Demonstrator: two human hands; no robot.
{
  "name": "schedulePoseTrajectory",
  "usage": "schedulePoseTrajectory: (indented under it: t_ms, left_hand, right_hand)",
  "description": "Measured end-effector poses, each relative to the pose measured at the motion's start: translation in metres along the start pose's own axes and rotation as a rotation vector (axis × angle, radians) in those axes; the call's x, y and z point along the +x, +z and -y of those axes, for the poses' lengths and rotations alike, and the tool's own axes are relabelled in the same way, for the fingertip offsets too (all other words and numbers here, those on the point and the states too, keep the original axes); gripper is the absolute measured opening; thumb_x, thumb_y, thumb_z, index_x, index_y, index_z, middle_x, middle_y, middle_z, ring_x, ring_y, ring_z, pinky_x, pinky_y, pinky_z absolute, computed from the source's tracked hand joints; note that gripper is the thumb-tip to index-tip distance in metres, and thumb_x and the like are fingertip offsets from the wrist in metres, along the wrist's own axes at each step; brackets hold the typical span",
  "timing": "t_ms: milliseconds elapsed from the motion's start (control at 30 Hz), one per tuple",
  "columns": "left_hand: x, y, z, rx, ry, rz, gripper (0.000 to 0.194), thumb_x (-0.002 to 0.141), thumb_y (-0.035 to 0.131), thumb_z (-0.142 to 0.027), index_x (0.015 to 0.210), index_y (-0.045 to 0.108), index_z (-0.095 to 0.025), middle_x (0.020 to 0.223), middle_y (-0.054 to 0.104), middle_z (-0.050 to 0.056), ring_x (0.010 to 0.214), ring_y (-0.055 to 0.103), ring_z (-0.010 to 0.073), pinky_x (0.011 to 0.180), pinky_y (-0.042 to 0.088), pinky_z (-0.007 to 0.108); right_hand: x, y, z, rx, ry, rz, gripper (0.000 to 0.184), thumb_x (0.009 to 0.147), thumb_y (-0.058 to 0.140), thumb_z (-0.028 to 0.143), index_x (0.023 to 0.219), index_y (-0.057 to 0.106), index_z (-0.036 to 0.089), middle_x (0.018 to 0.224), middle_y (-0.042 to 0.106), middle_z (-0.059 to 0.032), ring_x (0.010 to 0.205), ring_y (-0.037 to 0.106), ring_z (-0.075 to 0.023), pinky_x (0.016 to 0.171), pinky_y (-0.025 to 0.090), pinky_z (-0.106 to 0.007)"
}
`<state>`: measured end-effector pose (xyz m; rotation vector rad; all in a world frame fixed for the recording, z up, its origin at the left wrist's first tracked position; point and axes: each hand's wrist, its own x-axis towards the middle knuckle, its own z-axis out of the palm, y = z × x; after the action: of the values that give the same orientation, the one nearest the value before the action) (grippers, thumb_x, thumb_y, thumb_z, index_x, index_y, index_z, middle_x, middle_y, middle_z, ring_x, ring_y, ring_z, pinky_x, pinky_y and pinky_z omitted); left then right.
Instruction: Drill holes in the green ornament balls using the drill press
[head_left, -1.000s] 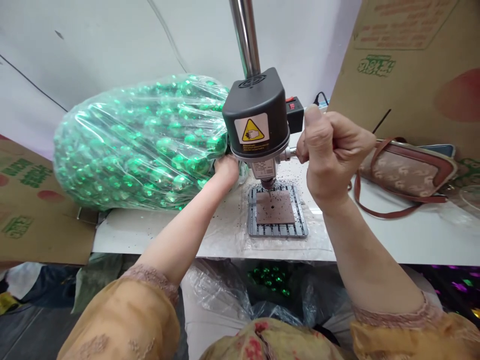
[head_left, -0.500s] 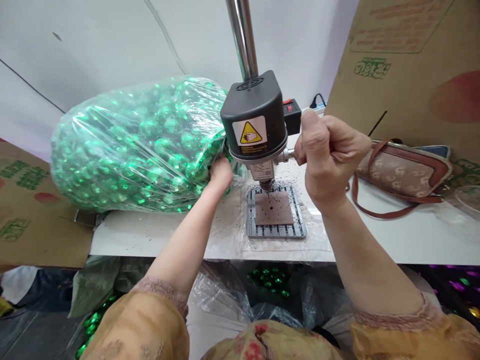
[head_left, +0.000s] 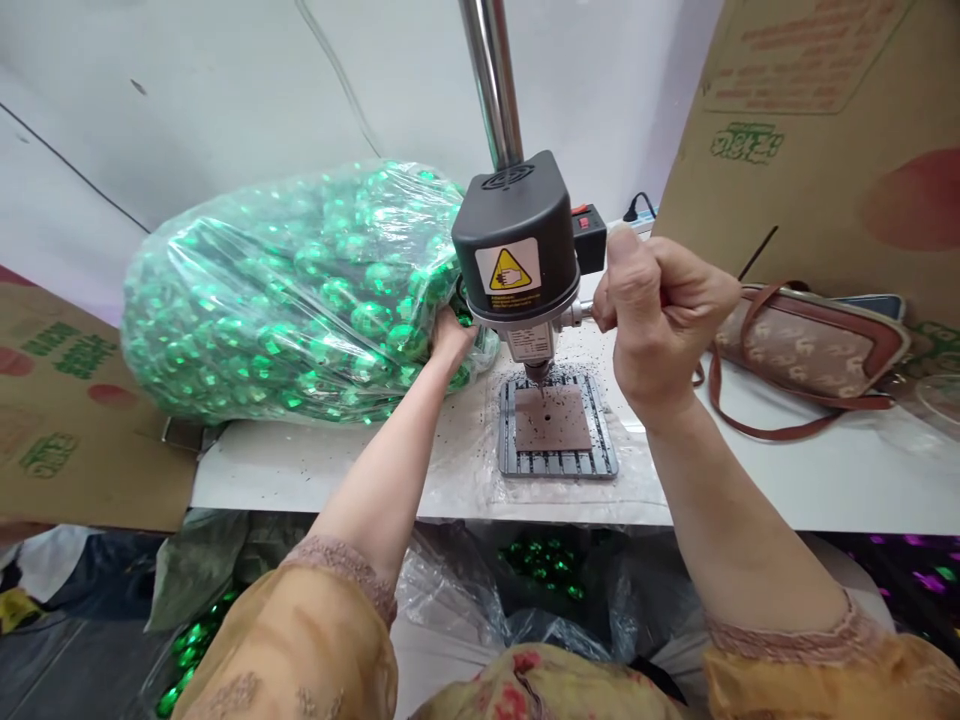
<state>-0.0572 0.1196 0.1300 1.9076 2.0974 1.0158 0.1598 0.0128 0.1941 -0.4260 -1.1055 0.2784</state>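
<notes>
A small bench drill point(head_left: 517, 250) with a black motor head stands on a steel column over a slotted base plate point(head_left: 556, 463) that carries a brown pad point(head_left: 553, 418). My right hand point(head_left: 660, 310) is closed in a fist round the drill's feed handle, to the right of the head. My left hand point(head_left: 450, 338) reaches into the open end of a big clear plastic bag of shiny green beads point(head_left: 292, 290), just left of the drill. Its fingers are hidden by the bag and the drill head.
The white tabletop point(head_left: 300, 460) is speckled with dark drilling dust. A brown handbag point(head_left: 806, 345) lies at the right. Cardboard sheets point(head_left: 825, 130) lean at the right, and more cardboard point(head_left: 67, 400) at the left. A plastic bag with green beads point(head_left: 540, 565) hangs below the table edge.
My left hand has shifted slightly within the mouth of the bead bag. My right fist stays on the handle. The view has moved a little.
</notes>
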Motion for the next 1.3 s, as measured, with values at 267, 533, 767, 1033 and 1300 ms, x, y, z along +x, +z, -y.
schedulePoseTrajectory:
  t_ms: [267,533,767,1033,1300]
  left_hand:
    - [-0.003,-0.002,0.003,-0.117,0.035,-0.016,0.046,0.079,0.070,-0.020,0.123,0.059,-0.012,0.119,0.070,0.014,0.122,0.059,0.0283,0.108,0.046,0.042]
    - [-0.058,-0.023,0.004,0.100,0.268,0.129,0.044,0.082,0.072,-0.024,0.124,0.059,-0.018,0.120,0.068,0.011,0.113,0.065,0.0263,0.098,0.051,0.037]
    - [-0.140,-0.016,0.024,0.434,0.729,0.072,0.044,0.089,0.069,-0.045,0.129,0.063,-0.027,0.124,0.065,0.014,0.109,0.065,0.0285,0.109,0.040,0.052]
    - [-0.182,0.025,0.043,0.182,0.488,0.144,0.049,0.087,0.068,-0.055,0.125,0.064,-0.023,0.117,0.058,0.011,0.098,0.067,0.0228,0.076,0.055,0.030]
    - [-0.173,0.041,0.026,-0.331,0.236,0.214,0.054,0.096,0.058,-0.047,0.141,0.046,-0.019,0.124,0.062,0.013,0.115,0.061,0.0228,0.100,0.050,0.039]
  right_hand:
    - [0.001,-0.001,0.002,0.006,0.024,0.017,0.049,0.094,0.058,0.035,0.050,0.044,0.019,0.046,0.036,0.0065,0.041,0.034,-0.0040,0.045,0.024,-0.029]
    - [0.000,-0.001,0.003,0.024,-0.001,0.022,0.048,0.094,0.059,0.032,0.050,0.045,0.020,0.046,0.039,0.0068,0.042,0.035,-0.0044,0.046,0.023,-0.030]
    - [0.001,-0.001,0.002,-0.013,0.015,0.032,0.049,0.094,0.057,0.038,0.051,0.042,0.021,0.046,0.037,0.0062,0.041,0.033,-0.0055,0.046,0.024,-0.031]
    - [0.000,0.001,0.005,-0.015,0.038,0.007,0.050,0.092,0.059,0.043,0.052,0.039,0.022,0.048,0.038,0.0045,0.044,0.033,-0.0074,0.049,0.024,-0.033]
    - [0.000,0.001,0.003,-0.004,0.023,0.017,0.051,0.093,0.058,0.042,0.053,0.036,0.020,0.050,0.030,0.0058,0.044,0.037,-0.0042,0.049,0.024,-0.031]
